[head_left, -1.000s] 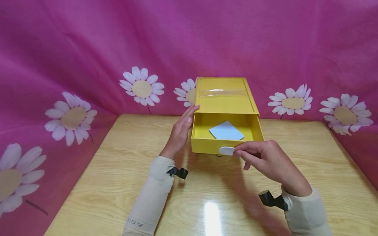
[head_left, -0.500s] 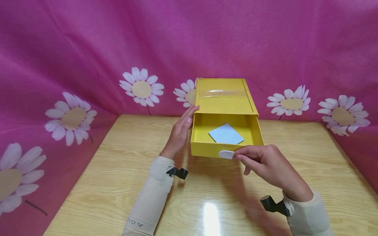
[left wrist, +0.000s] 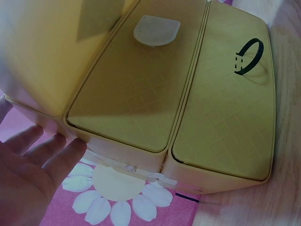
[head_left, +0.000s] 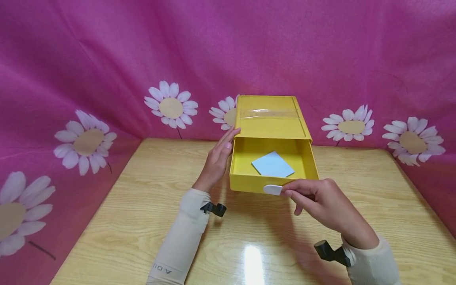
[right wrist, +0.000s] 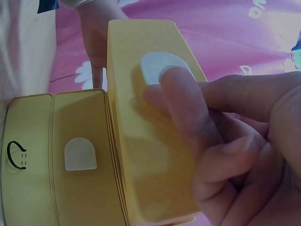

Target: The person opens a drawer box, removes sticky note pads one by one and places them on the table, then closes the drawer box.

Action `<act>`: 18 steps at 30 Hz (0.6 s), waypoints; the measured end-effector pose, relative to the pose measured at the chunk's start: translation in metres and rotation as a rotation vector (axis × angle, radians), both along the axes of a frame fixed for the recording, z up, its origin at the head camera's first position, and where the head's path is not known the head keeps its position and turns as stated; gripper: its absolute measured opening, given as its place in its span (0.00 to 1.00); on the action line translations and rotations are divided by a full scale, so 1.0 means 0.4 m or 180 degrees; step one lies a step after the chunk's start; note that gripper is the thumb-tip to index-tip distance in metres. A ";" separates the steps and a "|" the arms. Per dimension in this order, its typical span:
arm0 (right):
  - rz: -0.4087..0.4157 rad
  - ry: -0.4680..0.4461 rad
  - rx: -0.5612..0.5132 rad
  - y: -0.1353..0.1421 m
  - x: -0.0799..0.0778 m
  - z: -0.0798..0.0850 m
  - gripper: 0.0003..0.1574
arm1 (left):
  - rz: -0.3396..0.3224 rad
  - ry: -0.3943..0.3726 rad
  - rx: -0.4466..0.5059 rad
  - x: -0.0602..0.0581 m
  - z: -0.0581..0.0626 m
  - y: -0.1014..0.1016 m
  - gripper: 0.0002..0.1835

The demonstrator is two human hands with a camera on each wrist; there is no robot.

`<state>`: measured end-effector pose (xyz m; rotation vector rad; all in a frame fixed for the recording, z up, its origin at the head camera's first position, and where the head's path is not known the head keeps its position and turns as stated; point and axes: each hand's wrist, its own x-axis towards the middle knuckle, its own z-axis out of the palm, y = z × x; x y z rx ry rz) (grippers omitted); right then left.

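A yellow drawer cabinet [head_left: 268,127] stands at the back of the table, its top drawer [head_left: 246,183] pulled well out. My right hand [head_left: 320,202] pinches the white handle [head_left: 272,190] on that drawer's front between thumb and fingers. Inside the drawer lies a pale blue square [head_left: 272,164], like a pad of notes. My left hand [head_left: 215,160] rests against the cabinet's left side with its fingers extended. Below, the left wrist view has the closed middle drawer [left wrist: 127,94] with a white handle [left wrist: 157,30] and the closed bottom drawer [left wrist: 225,108] with a black loop [left wrist: 257,56].
Clear tape [head_left: 267,113] runs across the cabinet's top. The wooden table [head_left: 142,221] extends in front and to both sides. A pink cloth [head_left: 228,47] printed with white flowers hangs close behind the cabinet and along the sides.
The top drawer has come slightly further out towards me, with my right hand moving along on its handle. More of the drawer's inside shows. My left hand has stayed in place.
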<state>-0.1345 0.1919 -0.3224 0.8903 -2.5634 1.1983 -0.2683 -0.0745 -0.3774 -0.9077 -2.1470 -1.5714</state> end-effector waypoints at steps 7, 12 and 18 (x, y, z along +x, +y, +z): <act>-0.0026 0.0033 -0.0022 -0.002 0.007 -0.005 0.09 | 0.0095 -0.0053 -0.0073 0.001 0.003 0.002 0.25; -0.0004 0.0038 0.0003 -0.002 0.012 -0.005 0.10 | 0.0111 -0.0079 -0.0076 0.000 0.002 0.002 0.24; 0.0013 0.0035 0.0001 -0.003 0.017 -0.005 0.09 | 0.0096 -0.0117 -0.0062 0.002 0.000 0.002 0.24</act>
